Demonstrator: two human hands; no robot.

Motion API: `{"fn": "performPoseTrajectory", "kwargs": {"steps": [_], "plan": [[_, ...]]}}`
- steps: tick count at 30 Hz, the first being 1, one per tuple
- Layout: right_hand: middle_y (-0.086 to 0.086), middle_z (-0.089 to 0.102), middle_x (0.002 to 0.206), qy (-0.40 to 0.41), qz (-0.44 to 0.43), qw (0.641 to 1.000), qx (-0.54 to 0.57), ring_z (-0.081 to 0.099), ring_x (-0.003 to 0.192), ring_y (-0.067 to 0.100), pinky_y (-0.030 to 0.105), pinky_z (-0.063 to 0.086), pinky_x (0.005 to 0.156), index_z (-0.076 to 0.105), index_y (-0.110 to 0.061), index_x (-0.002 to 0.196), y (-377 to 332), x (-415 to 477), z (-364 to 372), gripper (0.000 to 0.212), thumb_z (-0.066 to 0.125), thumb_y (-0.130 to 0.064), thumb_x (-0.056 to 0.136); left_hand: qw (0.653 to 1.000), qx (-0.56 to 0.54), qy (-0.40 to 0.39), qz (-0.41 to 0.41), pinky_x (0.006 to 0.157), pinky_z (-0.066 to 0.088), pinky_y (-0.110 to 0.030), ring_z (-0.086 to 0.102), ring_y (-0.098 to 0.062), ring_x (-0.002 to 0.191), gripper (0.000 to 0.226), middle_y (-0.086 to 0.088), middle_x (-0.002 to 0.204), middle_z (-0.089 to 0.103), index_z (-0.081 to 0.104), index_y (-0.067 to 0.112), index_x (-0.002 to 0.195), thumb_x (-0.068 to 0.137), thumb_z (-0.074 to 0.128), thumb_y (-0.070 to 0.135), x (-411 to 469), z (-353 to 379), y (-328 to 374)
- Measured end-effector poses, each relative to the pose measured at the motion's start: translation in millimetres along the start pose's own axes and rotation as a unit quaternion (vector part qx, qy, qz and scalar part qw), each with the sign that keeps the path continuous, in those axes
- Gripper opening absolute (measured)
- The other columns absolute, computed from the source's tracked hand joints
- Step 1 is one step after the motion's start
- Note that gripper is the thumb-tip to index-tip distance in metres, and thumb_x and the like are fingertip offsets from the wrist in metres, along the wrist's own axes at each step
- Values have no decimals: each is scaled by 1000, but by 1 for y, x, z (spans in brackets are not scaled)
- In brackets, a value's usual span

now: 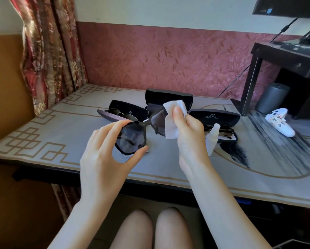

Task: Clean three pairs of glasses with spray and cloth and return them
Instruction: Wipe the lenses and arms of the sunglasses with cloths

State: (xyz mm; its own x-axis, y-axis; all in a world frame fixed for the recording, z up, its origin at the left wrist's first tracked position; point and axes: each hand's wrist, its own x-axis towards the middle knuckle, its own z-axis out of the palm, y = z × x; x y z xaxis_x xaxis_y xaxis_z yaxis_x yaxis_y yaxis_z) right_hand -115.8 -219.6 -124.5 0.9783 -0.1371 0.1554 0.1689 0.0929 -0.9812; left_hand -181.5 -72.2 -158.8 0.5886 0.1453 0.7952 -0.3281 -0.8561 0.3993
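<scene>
My left hand (pixel 104 151) grips a pair of dark sunglasses (pixel 132 137) by the left lens rim, held above the table. My right hand (pixel 188 130) pinches a white cloth (pixel 172 121) around the right lens of that pair. A second pair of glasses (pixel 120 113) lies in an open black case (pixel 128 109) at the back left. A third pair (pixel 220 131) lies in front of another open case (pixel 215 116) on the right. A white spray bottle (pixel 213 139) stands just right of my right wrist, partly hidden by it.
A third open black case (pixel 168 97) stands behind the cloth. A white game controller (pixel 279 123) lies at the right, near a grey cylinder (pixel 272 97) under a dark monitor stand (pixel 283 56). Curtains (pixel 50 51) hang at the left. The table's front edge (pixel 150 180) runs below my hands.
</scene>
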Motion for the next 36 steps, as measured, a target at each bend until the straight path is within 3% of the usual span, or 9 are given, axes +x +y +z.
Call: {"fn": "performPoseTrajectory", "kwargs": {"steps": [4,7,14,17,20,24,30,34,36], "plan": [[0,49,80,-55,12,998,24,44,74,7,15,35,61,49,5,71,5,-5,-5,40,55,-24,98,1000,1,3,-13,96,34,-6,56,-14,105,53,3,112,62,61,12,123,79,72,41,-1,1,0],[-3,40,63,-86,5,996,16,40,63,6,8,33,54,42,-20,51,2,-12,-8,46,63,-23,92,1000,1,9,-27,97,35,-8,57,-16,106,54,0,114,63,62,10,123,79,73,39,0,1,2],[-6,18,54,-74,-31,995,-60,21,53,10,16,20,44,26,-17,55,-4,-8,-9,55,64,-36,90,999,0,4,-38,96,38,-12,58,-17,107,55,1,115,64,61,11,124,79,73,42,2,1,5],[-11,33,50,-91,-52,990,-91,33,49,8,12,25,46,42,-12,57,-1,-1,-13,45,64,-33,90,999,7,6,-36,96,37,-12,58,-18,107,55,-1,114,64,62,11,123,81,76,43,2,2,4],[-7,70,79,-138,-19,990,-11,62,73,1,7,43,66,70,-10,92,1,4,-15,10,65,-18,90,1000,13,5,-26,95,34,-8,57,-17,106,53,0,114,63,61,12,123,82,75,42,-1,3,4],[1,71,86,-156,37,985,56,64,83,12,22,46,82,73,-9,92,3,8,-16,10,67,-16,88,1000,8,6,-24,96,33,-6,57,-16,105,55,1,113,63,61,12,123,78,73,40,-1,4,4],[3,69,89,-146,-8,989,-2,62,76,5,7,43,64,66,-2,105,-1,8,-17,22,63,-20,92,1000,18,-6,-24,95,34,-7,57,-16,106,56,1,115,64,61,12,124,79,72,44,0,4,3],[1,35,59,-109,-28,989,-93,34,57,12,17,24,48,44,0,62,-6,7,-17,51,63,-37,91,1000,14,-1,-27,95,37,-11,59,-18,106,56,-1,114,65,62,10,124,80,71,44,2,4,4],[0,24,58,-111,-24,984,-137,26,56,14,21,17,47,39,-10,61,-7,9,-19,49,63,-43,89,1000,18,1,-25,95,37,-10,60,-19,105,56,-1,114,65,61,10,124,80,71,44,1,4,4]]}}
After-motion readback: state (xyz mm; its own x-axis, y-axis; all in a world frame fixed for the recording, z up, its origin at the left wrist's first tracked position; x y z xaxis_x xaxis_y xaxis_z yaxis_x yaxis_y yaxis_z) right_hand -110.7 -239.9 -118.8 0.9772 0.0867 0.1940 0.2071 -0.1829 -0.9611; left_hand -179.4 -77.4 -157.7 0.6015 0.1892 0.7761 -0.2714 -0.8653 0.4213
